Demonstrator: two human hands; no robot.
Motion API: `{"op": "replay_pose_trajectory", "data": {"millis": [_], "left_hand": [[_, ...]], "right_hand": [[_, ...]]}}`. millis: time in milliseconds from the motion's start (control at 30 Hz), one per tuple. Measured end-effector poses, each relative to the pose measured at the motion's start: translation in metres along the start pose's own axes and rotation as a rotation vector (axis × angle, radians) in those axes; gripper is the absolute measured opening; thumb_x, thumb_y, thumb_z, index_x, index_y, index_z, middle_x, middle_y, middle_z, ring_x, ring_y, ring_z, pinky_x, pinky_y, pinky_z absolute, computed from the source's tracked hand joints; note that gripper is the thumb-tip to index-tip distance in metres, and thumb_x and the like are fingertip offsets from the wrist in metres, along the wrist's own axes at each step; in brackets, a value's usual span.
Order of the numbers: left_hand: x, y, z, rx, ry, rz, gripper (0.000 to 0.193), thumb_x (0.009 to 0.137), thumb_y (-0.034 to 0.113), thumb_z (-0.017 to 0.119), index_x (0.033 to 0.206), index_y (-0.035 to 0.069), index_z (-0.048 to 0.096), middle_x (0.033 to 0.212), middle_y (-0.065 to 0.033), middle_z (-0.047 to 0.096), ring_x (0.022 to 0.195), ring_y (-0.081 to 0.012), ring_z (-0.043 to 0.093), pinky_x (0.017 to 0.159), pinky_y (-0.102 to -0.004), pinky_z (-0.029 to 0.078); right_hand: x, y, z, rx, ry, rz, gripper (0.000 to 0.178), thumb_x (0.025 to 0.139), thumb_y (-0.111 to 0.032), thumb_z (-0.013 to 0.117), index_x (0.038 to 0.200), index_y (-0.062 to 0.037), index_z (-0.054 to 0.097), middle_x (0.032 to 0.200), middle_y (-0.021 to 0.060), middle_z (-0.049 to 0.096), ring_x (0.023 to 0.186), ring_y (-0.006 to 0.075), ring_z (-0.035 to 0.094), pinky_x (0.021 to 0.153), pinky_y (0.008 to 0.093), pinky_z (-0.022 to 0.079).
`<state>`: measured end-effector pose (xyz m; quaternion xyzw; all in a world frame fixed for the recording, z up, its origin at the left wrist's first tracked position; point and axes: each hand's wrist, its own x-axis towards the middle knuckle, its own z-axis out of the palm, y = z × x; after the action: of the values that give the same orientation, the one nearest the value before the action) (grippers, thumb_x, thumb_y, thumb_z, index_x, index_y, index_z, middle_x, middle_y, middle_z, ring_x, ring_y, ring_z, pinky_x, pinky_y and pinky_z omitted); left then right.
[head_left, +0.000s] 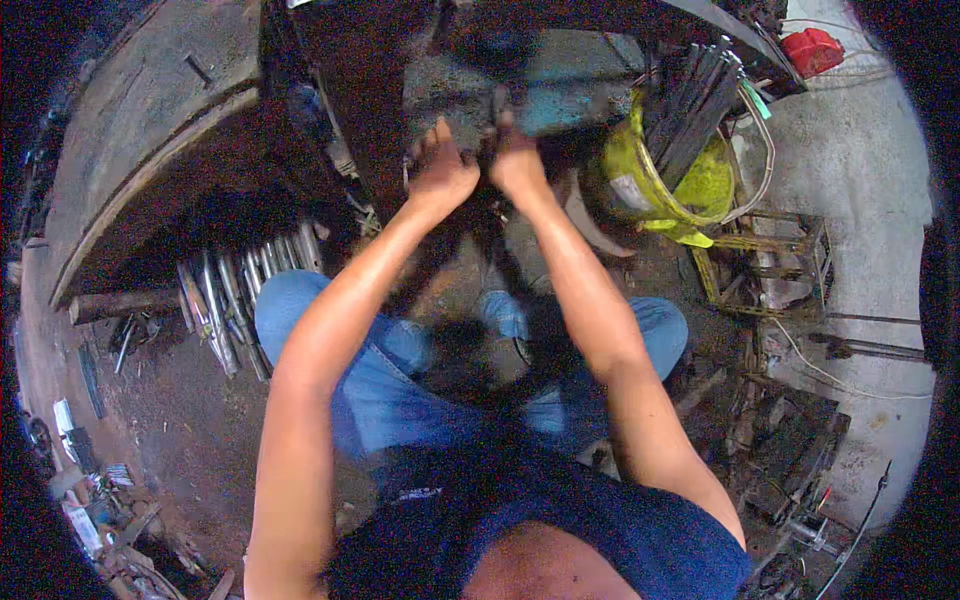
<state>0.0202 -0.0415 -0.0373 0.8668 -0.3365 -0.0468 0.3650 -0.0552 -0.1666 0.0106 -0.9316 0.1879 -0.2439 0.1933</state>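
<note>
Both my arms reach forward to a dark metal machine or bench frame (365, 110). My left hand (445, 175) is closed at its inner edge, with the fingers curled and darkened at the tips. Close beside it on the right, my right hand (516, 165) is also closed, one digit pointing away from me. Whatever the two hands grip is lost in shadow and blur. Just beyond them lies a worn grey-blue surface (560, 108).
At the right stands a yellow bucket (625, 165) holding dark rods (690, 110), beside a rusty metal frame (770, 250). Metal tubes (225, 300) lie near my left knee. A curved-edged slab (140, 140) rises at the far left. A red object (812, 52) sits far right.
</note>
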Motion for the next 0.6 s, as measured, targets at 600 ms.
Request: {"op": "replay_pose_trajectory", "data": {"millis": [600], "left_hand": [[0.0,0.012,-0.023,-0.16,-0.001,-0.137,0.073,0.079,0.036,0.046,0.129,-0.007,0.014,0.127,-0.0323,0.024,0.122,-0.0413,0.023,0.102,-0.0441,0.018]], "right_hand": [[0.068,0.042,-0.005,-0.065,0.167,0.19,0.038,0.081,-0.03,0.051,0.103,0.0003,0.054,0.083,0.0268,0.058,0.081,0.04,0.057,0.069,0.0424,0.047]]}}
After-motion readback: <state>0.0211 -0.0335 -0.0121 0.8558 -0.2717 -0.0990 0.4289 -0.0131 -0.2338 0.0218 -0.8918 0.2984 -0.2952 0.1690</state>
